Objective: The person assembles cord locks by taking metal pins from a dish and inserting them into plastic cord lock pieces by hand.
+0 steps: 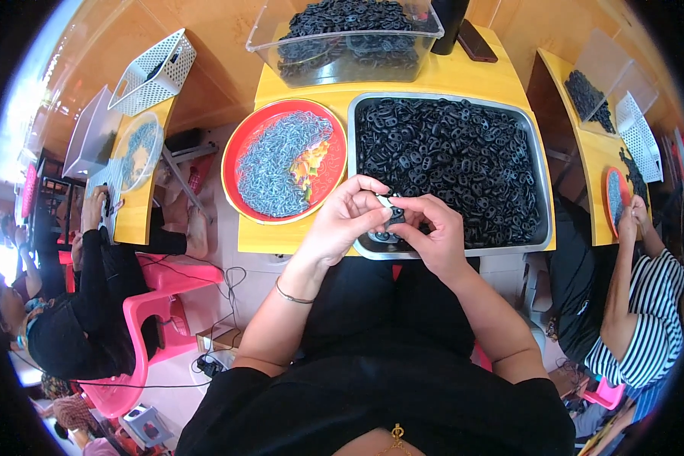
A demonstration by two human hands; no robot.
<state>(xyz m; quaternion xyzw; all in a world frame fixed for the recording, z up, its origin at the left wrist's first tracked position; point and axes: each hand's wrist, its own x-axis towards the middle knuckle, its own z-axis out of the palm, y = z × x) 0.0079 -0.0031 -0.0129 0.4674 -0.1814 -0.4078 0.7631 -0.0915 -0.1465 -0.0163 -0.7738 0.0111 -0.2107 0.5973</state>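
Above the near edge of the metal tray [542, 197], my two hands meet fingertip to fingertip. My left hand [346, 216] pinches a small black piece [395, 216] between thumb and forefinger. A pale bit [385, 201] shows at its fingertips; I cannot make out what it is. From the other side, my right hand [437, 232] closes thumb and forefinger on the same black piece. Small black oval pieces with two holes [456, 152] fill the tray. To its left, a round red tray [232, 163] holds a heap of small silvery wire pieces [277, 171].
A clear plastic bin [342, 72] of black pieces stands at the table's back, beside a dark cylinder [450, 26] and a phone [476, 43]. Co-workers sit at side tables, one in black sleeves [91, 304], one in a striped shirt [646, 311]. Cables [232, 304] lie on the floor left.
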